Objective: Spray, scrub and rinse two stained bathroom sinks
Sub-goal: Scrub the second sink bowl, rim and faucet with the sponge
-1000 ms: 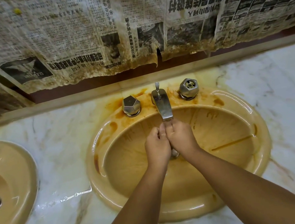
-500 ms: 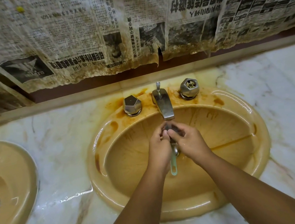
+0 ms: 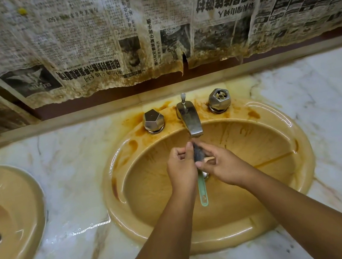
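Both hands have drawn slightly apart since a second ago, when they were pressed knuckle to knuckle. The green handle of the brush, hidden then, now hangs in view below them.

1. The left hand grips the brush with curled fingers, thumb raised along the dark bristle head.
2. The right hand pinches the bristle head between thumb and fingers.
3. Both hands are over the basin of the stained sink, just below the faucet spout.
4. Rust-coloured streaks mark the basin wall and the rim around the two hexagonal knobs.
5. The second sink is at the left edge, well apart, set in the same marble counter.
6. Stained newspaper covers the wall behind the counter.
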Available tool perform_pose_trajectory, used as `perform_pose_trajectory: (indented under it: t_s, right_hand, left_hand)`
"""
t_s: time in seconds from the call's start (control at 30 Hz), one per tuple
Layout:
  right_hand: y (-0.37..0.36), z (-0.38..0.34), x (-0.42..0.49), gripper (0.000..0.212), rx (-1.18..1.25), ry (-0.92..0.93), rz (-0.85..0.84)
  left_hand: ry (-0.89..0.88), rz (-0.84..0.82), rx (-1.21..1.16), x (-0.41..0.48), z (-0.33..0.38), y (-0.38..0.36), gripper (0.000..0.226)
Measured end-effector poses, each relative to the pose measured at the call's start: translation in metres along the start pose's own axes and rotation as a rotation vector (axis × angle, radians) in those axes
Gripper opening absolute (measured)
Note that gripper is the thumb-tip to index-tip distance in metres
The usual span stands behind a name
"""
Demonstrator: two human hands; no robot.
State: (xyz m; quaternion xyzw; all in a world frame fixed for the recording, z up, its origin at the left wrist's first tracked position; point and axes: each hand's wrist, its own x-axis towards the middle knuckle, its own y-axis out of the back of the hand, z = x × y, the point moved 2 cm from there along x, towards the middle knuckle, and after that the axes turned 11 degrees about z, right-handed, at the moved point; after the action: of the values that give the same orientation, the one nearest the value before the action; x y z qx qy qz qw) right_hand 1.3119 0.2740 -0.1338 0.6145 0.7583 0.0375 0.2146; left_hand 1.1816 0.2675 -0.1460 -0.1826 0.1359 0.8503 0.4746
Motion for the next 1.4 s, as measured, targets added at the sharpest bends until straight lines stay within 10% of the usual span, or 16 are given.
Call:
perform_pose_trajectory:
  t_s: [0.4, 0.53, 0.83, 1.23, 1.4]
  right_hand:
    - [0.007, -0.012, 0.016, 0.011, -0.281, 0.198, 0.451]
    - [0.011, -0.014, 0.014, 0.019, -0.379, 0.203, 0.385]
    - [0.02, -0.017, 0.012, 0.055, -0.387, 0.389, 0.126]
    - [0.042, -0.027, 0.03, 0.02, -0.272, 0.255, 0.051]
    - [0.082, -0.04, 0.048, 0.026, -0.635, 0.767, 0.195]
  left_hand:
    - [0.151, -0.26, -0.049, -0.003, 0.006, 0.003, 0.026]
    - [0.169, -0.153, -0.068, -0.004, 0.004, -0.007, 0.006]
    - [0.254, -0.24, -0.302, 0.003, 0.014, -0.018, 0.036]
    - [0.162, -0.109, -0.203, -0.013, -0.001, -0.014, 0.019]
    - [0.174, -0.08, -0.201, -0.018, 0.009, -0.026, 0.014]
